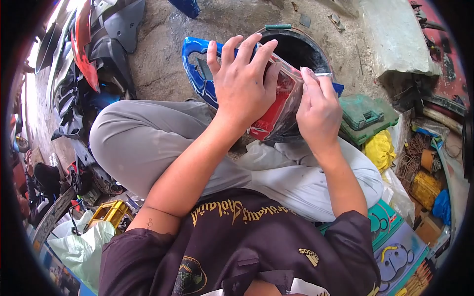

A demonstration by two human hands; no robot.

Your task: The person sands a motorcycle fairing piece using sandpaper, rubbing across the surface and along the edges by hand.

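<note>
A red panel with greyish, scuffed edges [271,118] lies tilted over my lap, in front of a black bucket [301,47]. My left hand [247,79] rests on its upper left part with the fingers spread. On the panel's right edge is my right hand [318,101], its fingers pinched together around a small pale piece [323,74] that sticks out beside the fingertips; what it is cannot be made out. A blue plastic part [190,61] shows behind my left hand, and its far end appears right of my right hand.
Dark and red fairings [86,54] are piled at the left. A green case [368,116], a yellow bag [380,148] and a concrete block [395,39] are at the right. A yellow crate [109,214] and a white sack [84,251] sit at lower left.
</note>
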